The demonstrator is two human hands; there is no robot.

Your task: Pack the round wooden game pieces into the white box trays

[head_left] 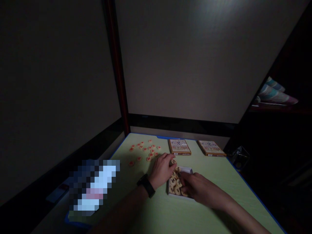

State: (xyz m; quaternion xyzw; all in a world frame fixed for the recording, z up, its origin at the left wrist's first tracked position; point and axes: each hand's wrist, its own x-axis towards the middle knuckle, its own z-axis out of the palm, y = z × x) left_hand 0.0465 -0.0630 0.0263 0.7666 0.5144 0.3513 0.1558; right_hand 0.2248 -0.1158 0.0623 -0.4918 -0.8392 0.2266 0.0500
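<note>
A small white box (188, 169) lies on the pale green table (214, 175) and holds several round wooden pieces (174, 184) with black marks. My left hand (161, 170), with a dark watch on its wrist, pinches one such piece at the box's far left corner. My right hand (198, 188) rests over the box's right side, its fingers curled on the pieces inside. Several round pieces with red marks (145, 150) lie scattered on the table to the far left.
Two flat printed boxes (179, 146) (211, 148) lie at the table's far edge. A clear glass object (240, 157) stands off the right edge. A dark red post (119, 74) rises behind the table. Folded cloth (275, 94) lies on a shelf at right. A blurred patch covers the near left.
</note>
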